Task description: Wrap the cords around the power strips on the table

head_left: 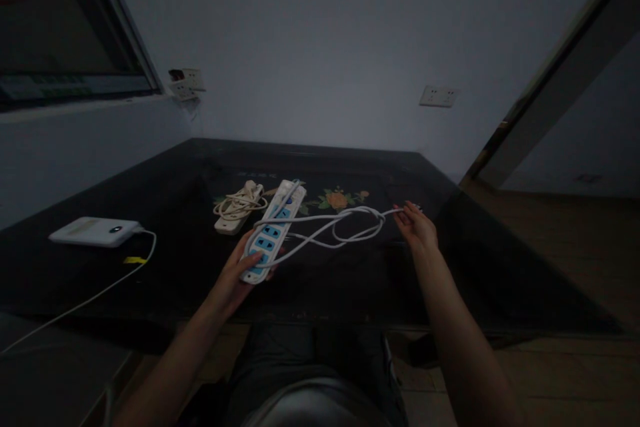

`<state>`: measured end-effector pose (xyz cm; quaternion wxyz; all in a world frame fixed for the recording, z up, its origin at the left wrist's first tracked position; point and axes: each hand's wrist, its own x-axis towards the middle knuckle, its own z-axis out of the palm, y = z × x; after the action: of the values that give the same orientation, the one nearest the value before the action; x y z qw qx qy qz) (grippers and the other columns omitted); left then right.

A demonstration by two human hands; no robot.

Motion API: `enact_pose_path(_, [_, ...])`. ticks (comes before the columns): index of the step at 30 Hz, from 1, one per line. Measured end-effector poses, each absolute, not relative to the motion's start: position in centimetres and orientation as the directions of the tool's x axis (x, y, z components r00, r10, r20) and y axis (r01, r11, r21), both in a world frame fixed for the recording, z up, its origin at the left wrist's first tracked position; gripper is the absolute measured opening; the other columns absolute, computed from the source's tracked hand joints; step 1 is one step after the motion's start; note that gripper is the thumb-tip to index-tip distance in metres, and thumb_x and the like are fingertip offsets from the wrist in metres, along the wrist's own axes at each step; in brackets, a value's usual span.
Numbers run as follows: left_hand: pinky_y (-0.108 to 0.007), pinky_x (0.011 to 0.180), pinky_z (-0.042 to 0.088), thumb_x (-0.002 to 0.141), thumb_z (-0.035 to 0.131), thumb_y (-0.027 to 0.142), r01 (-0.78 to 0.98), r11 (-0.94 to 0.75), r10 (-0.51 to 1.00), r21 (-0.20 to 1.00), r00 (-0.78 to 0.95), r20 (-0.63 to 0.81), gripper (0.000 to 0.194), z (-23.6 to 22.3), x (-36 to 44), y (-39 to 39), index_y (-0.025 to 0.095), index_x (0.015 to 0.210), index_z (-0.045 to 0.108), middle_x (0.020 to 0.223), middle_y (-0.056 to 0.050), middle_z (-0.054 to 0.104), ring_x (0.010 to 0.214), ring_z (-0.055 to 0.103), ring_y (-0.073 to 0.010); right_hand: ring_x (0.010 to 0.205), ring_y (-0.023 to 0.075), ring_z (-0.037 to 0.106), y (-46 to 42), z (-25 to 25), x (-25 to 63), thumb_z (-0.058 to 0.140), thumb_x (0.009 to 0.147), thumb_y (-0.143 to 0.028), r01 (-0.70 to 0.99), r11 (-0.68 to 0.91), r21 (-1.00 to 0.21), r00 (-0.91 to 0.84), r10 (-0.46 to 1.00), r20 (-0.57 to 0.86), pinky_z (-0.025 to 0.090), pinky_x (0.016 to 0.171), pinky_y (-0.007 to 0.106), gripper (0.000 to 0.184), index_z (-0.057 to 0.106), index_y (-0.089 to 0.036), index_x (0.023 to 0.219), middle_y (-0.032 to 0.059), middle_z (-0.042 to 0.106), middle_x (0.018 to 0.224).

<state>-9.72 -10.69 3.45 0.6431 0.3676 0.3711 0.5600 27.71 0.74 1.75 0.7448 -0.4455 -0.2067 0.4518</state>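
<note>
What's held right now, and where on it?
Left hand: the white-and-blue power strip, by its near end. Right hand: its white cord, near the plug end.

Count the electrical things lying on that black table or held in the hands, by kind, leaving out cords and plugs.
Power strips: 2 (a blue-and-white strip in the left hand, a beige strip on the table)
White boxes, probably power banks: 1 (white box)
Total: 3
</note>
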Motion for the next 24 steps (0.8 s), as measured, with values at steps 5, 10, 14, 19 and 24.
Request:
enact_pose_path(5, [-0.026,0.058,0.054,0.068,0.075,0.023,-0.485,0.117,0.991,0.866,0.003,-0.132,0.075,3.9,-9.3,-11.9,0.024,0.133,0.039,0.093,-0.007,0.07,0.07,0.067,-0.0191,0.073,0.0117,0.067,0.5,2.3,27.8,0.067,0.068,-0.004,-0.482,0.25,-0.84,0.555,0.829,-0.072,0.057,0.08,0.031,0.02,0.062,-0.018,0.082,-0.0017,0.061,0.074])
enact_pose_path(10, [-0.026,0.058,0.056,0.071,0.072,0.022,-0.491,0.168,0.984,0.855,0.026,-0.178,0.065,4.1,-9.1,-12.0,0.026,0.128,0.041,0.091,-0.005,0.07,0.069,0.068,-0.0183,0.064,0.0102,0.064,-0.7,3.4,26.7,0.069,0.061,-0.009,-0.353,0.426,-0.833,0.642,0.758,0.116,0.056,0.069,0.027,0.022,0.063,-0.017,0.081,-0.0048,0.058,0.07])
enact_pose_path(14, [-0.027,0.058,0.056,0.074,0.071,0.024,-0.481,0.149,0.988,0.864,0.035,-0.151,0.061,3.7,-8.3,-11.4,0.026,0.126,0.04,0.092,-0.005,0.069,0.068,0.067,-0.0166,0.055,0.0071,0.06,-2.6,4.9,25.6,0.074,0.059,-0.016,-0.198,0.574,-0.795,0.62,0.702,0.352,0.049,0.055,0.02,0.026,0.051,-0.018,0.07,-0.0046,0.061,0.073])
enact_pose_path(19, [-0.026,0.055,0.055,0.071,0.074,0.029,-0.46,0.075,0.996,0.885,-0.013,-0.091,0.063,2.7,-7.2,-10.9,0.027,0.125,0.041,0.105,-0.005,0.064,0.079,0.066,-0.0183,0.058,0.011,0.064,-5.1,6.6,23.9,0.077,0.063,-0.022,-0.119,0.57,-0.813,0.419,0.771,0.48,0.046,0.048,0.018,0.038,0.044,-0.022,0.081,-0.0028,0.066,0.078])
enact_pose_path(24, [-0.024,0.054,0.054,0.066,0.078,0.031,-0.391,0.048,0.992,0.919,-0.091,-0.091,0.068,2.5,-6.7,-10.8,0.026,0.125,0.043,0.108,-0.005,0.061,0.077,0.064,-0.0166,0.055,0.0121,0.064,-6.9,7.0,22.6,0.076,0.067,-0.028,-0.025,0.361,-0.932,0.162,0.922,0.352,0.05,0.049,0.023,0.042,0.055,-0.022,0.102,0.0019,0.071,0.084])
